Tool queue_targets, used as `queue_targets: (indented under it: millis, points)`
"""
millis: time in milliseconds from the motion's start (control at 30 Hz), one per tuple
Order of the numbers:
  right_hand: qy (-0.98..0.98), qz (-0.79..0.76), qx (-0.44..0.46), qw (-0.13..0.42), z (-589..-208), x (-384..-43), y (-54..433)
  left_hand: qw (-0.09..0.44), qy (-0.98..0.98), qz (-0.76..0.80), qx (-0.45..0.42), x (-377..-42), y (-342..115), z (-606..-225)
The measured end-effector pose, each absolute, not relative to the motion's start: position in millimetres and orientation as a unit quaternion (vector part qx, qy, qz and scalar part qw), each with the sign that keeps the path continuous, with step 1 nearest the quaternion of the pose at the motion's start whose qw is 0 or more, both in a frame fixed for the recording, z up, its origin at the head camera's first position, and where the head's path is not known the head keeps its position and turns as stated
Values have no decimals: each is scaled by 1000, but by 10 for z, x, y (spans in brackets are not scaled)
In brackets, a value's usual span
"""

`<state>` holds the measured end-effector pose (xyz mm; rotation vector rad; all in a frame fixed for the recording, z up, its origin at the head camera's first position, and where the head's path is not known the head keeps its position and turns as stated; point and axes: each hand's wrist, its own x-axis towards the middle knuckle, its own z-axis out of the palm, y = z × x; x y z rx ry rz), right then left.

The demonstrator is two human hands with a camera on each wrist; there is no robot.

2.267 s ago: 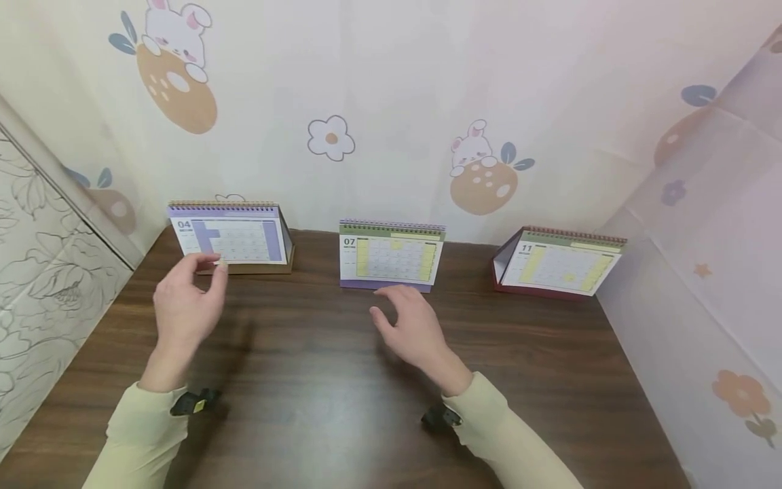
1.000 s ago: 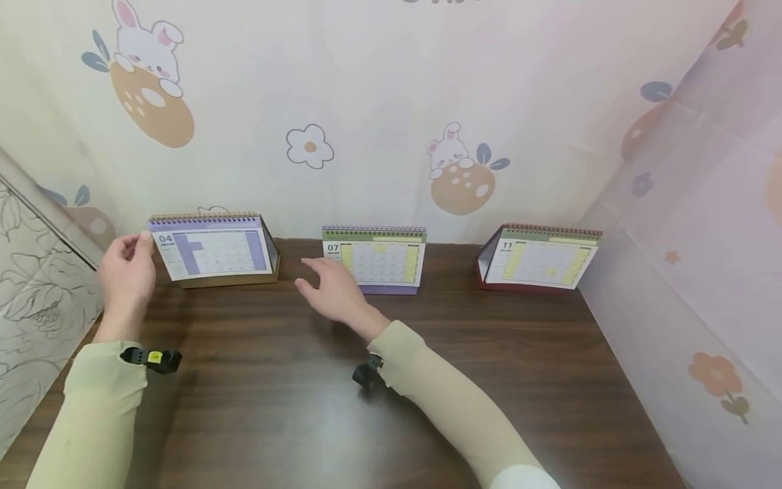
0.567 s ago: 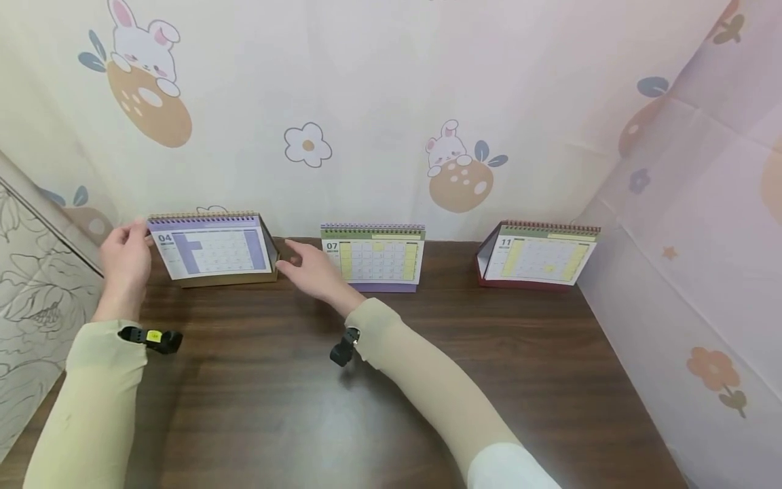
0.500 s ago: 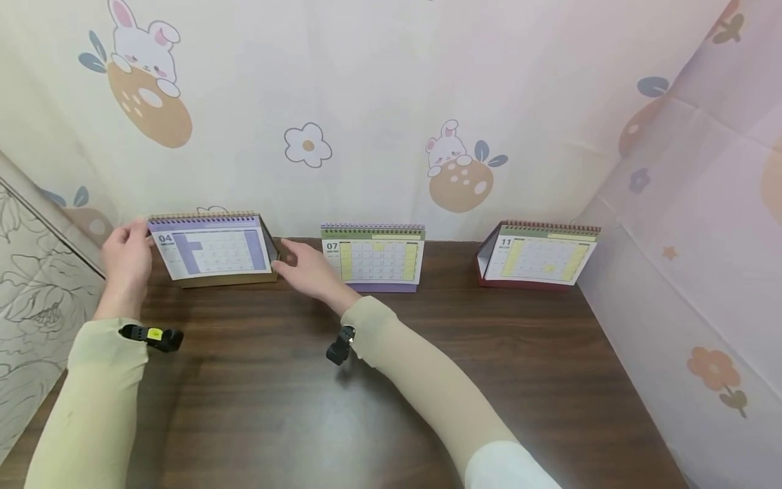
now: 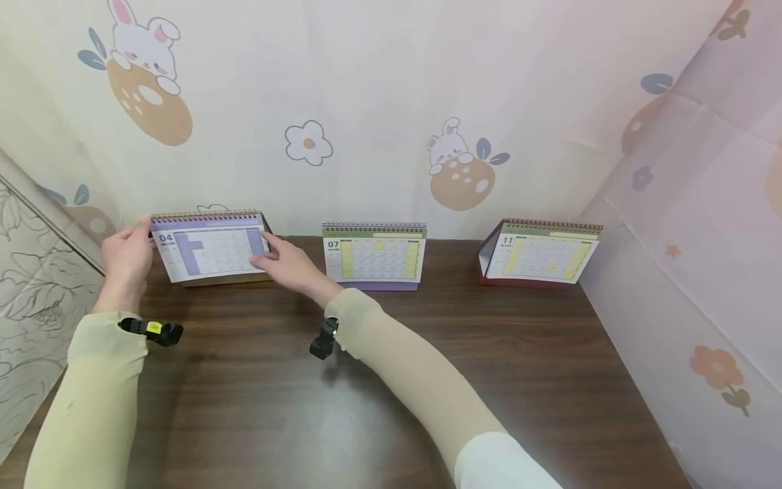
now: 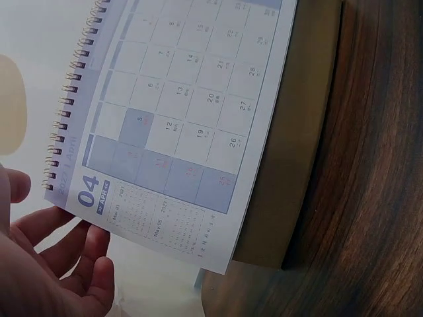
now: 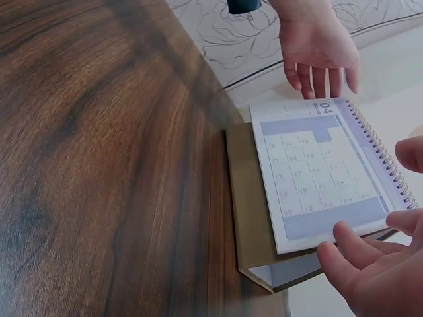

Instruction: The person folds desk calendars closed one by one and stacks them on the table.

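A desk calendar [image 5: 216,250] with a purple-and-white page marked 04 stands at the back left on a brown tent-shaped stand. My left hand [image 5: 127,257] is at its left edge, fingers loosely bent; in the left wrist view the fingertips [image 6: 59,214] meet the page's edge while the thumb stays apart. From the other side comes my right hand [image 5: 293,266], its fingers extended and overlapping the page's right edge. The right wrist view has these fingertips [image 7: 340,241] right at the page edge, with the thumb [image 7: 411,153] spread away near the coil binding.
A calendar marked 07 [image 5: 379,258] on a purple stand is just right of my right hand. Farther right stands one marked 11 [image 5: 544,255] on a red stand. All are on a dark wooden table [image 5: 275,407], before a patterned curtain [image 5: 379,68].
My right hand has moved left, past the 07 calendar, to the right edge of the 04 calendar. My left hand moved left earlier to that calendar's left edge and stays there.
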<state>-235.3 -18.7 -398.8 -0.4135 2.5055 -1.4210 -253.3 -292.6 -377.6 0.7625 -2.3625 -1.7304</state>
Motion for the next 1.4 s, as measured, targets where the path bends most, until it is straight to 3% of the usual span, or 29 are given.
queue_targets:
  millis: [833,1400]
  points:
    - [848,-503,-143,90,-4041,-2351,-240,103,-725,-603,316,-2476,-2998,-3832]
    - [853,-501,-122,84,-4062,-2378,-208,35,-802,-521,291,-2523,-3020,-3778]
